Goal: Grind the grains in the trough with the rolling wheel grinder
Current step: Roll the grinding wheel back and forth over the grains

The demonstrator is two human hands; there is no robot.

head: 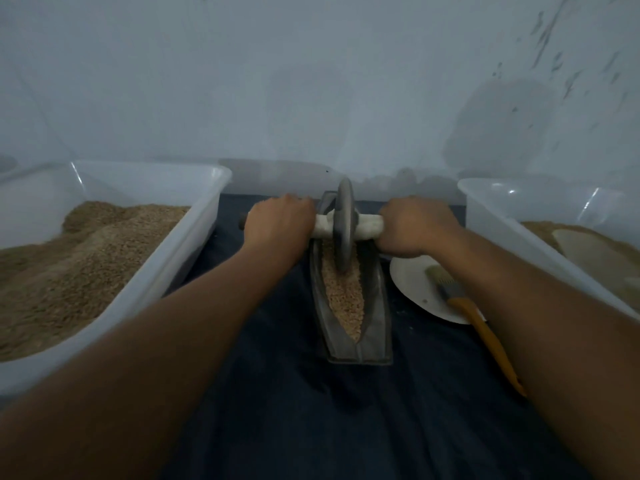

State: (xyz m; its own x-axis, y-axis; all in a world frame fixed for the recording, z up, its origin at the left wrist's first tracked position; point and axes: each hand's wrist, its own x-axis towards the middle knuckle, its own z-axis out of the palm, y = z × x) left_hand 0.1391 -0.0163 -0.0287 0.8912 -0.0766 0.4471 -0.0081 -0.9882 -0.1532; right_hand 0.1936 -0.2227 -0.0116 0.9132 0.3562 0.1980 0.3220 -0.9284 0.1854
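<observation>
Pale blue wall ahead, dark blue cloth (294, 410) spread under everything, and I'm mid-stroke. Both arms are out straight: my left hand (277, 221) is wrapped around one end of the white-wrapped axle handle (367, 226), my right hand (412, 226) around the other, fingers curled tight on each side. Between them stands the grey stone rolling wheel (344, 226), upright on its edge, sitting in the far half of the long grey boat-shaped trough (377, 306). Tan grains (344, 299) fill the channel from the wheel back toward me, and they look mostly whole, so I judge the grinding is early.

Next, as I read it: draw the wheel back toward me along the channel, pressing evenly with both hands so it stays upright and doesn't ride up the trough's sides and throw grain out.

Count: one wheel, one trough, two translucent white plastic tubs, the left tub (194, 244) heaped with tan grain, the right tub (491, 216) holding some too. One white round plate (415, 285), and one yellow-handled brush (481, 327) lying across it.
</observation>
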